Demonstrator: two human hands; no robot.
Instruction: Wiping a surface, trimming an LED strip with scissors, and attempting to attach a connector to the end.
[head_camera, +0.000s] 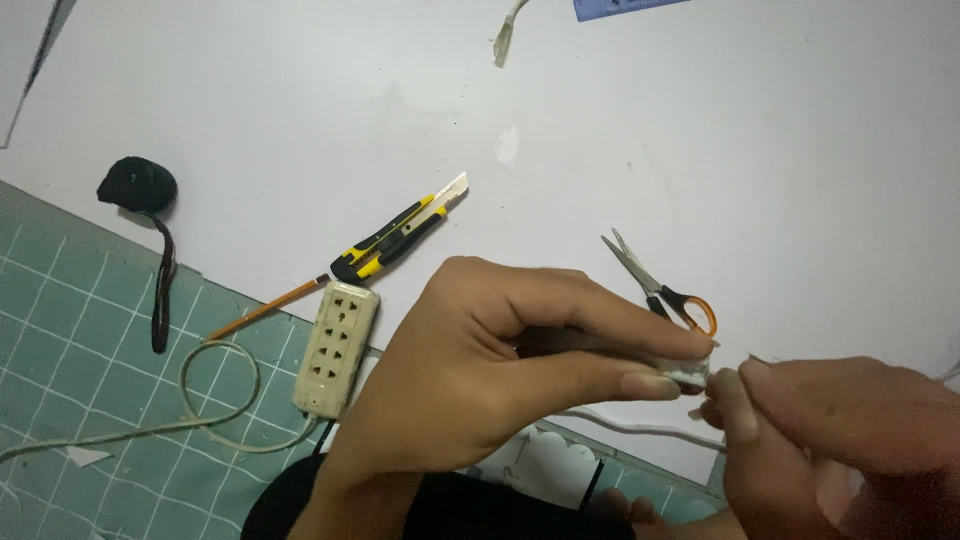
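While both hands meet low at the right, the left hand (480, 370) pinches a small clear strip (690, 373) between thumb and forefinger, closed tight on it. Right hand (830, 430) comes in from the right edge, fingers curled, fingertips (735, 400) touching the strip's end; grip looks narrow, but whether it actually clamps the strip I can't tell, since that end is blurred and mostly covered.

1 thin white cable (640, 430) runs just under the hands, partly hidden by them. 1 pair of scissors (655, 285), orange handle, lies just behind the hands, blades open a bit, handle partly covered by the left fingers.

Further left: 1 cream power strip (337, 350) w/ its cord looping on the green cutting mat (70, 330), 1 pencil (265, 308) touching its top end, 1 yellow-black utility knife (398, 232) w/ blade out, near the pencil. 1 black lump w/ a dark strap (140, 190) sits well apart at left.

Top edge: 1 more clear strip end (506, 35) and 1 blue ruler (625, 8), both cut off. All lie on white paper (750, 130).
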